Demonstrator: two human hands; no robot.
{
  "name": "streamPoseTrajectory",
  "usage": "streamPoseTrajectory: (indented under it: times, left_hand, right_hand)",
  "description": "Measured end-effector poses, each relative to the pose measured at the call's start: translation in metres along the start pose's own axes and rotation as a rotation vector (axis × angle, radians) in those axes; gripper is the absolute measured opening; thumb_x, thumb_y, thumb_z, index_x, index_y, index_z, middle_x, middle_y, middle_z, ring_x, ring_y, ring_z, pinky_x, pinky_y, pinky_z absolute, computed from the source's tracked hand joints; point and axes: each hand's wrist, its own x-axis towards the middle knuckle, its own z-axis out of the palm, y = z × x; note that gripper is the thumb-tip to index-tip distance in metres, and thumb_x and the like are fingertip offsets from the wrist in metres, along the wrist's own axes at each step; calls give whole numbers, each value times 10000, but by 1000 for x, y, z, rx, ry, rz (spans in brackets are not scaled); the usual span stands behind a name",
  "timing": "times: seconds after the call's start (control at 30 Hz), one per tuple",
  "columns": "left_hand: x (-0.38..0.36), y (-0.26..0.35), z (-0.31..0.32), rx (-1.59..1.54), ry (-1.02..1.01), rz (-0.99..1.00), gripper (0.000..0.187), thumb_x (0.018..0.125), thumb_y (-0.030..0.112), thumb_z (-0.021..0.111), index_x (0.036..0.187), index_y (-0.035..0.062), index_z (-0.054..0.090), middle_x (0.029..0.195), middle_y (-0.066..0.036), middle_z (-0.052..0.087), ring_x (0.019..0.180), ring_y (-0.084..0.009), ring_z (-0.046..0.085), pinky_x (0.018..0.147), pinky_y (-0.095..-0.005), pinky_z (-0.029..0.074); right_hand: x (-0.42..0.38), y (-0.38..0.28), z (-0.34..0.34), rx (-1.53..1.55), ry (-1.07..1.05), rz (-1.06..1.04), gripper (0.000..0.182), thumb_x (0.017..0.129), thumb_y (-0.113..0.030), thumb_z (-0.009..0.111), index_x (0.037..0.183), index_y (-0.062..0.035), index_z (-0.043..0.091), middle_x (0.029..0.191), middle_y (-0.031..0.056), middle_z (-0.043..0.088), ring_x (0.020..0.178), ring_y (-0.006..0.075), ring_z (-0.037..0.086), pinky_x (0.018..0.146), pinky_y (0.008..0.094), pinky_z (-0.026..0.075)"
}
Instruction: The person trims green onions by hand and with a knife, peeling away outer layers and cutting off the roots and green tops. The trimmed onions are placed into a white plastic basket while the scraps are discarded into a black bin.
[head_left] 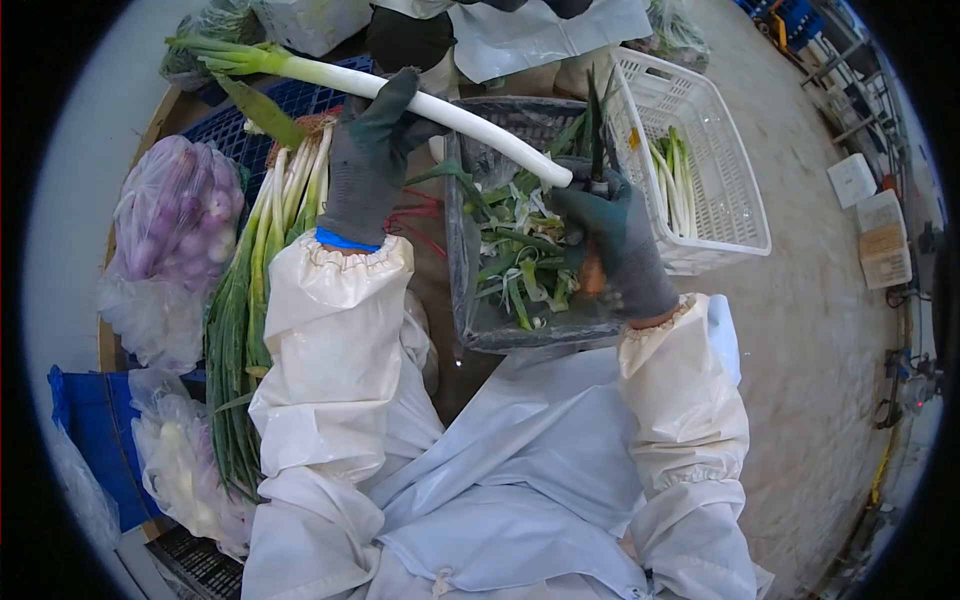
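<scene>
A long green onion point(430, 107) slants across the upper middle, its green end at the left and its white end by my right hand. My left hand point(372, 150), in a grey-green glove, is closed round its shaft. In my gloved right hand point(610, 225) is a knife with an orange-brown handle point(592, 270) and a dark blade pointing up; the fingers are closed on it beside the white end. Below, a dark crate point(462, 270) lined with plastic holds green trimmings point(525, 260). A pile of untrimmed green onions point(262, 250) lies left of my left hand.
At the right stands a white basket point(740, 190) with several trimmed green onions point(675, 185). Bags of purple onions point(180, 210) lie at the left by a blue pallet point(215, 125). Another person's pale apron point(545, 40) shows at the top, beyond the crate.
</scene>
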Motion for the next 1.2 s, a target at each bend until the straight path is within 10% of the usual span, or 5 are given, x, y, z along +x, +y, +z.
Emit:
streamPoseTrajectory:
  times: [0.1, 0.3, 0.6, 0.9, 1.2]
  left_hand:
    - [-1, -2, 5, -6, 85, 32, 238, 847, 125, 708, 1022, -6, 612, 882, -113, 637, 811, -221, 668, 685, -311, 612]
    - [-2, -1, 2, 140, 146, 28, 219, 858, 147, 702, 1030, 27, 637, 894, -71, 626, 814, -185, 656, 697, -299, 599]
    - [-8, -3, 19, 233, 160, -4, 248, 802, 164, 755, 956, 43, 602, 799, -61, 610, 676, -158, 646, 591, -261, 559]
    - [-10, 0, 23, 344, 99, -56, 302, 780, 200, 771, 942, 38, 575, 823, -76, 616, 695, -166, 655, 588, -281, 575]
    - [-11, -6, 28, 314, 3, -64, 354, 772, 207, 771, 977, 27, 546, 878, -106, 616, 795, -233, 668, 657, -372, 620]
  right_hand:
    - [12, 20, -7, -587, 248, -324, 272, 808, -156, 667, 1051, -34, 654, 844, 50, 654, 653, 113, 590, 613, 271, 487]
    - [-2, -3, 4, -99, 198, -282, 288, 793, -160, 692, 1039, -12, 659, 809, 18, 636, 703, 79, 549, 639, 251, 450]
    - [-7, -8, 16, -338, 0, -52, 336, 767, -191, 746, 1059, -38, 681, 723, 13, 601, 571, 65, 531, 485, 230, 415]
    - [-6, -5, 13, -638, 27, -285, 368, 718, -211, 777, 1037, -54, 680, 814, 75, 658, 738, 134, 609, 698, 297, 488]
    - [-6, -3, 24, -384, 58, -193, 216, 720, -104, 766, 871, -8, 647, 746, 31, 634, 668, 74, 553, 618, 240, 451]
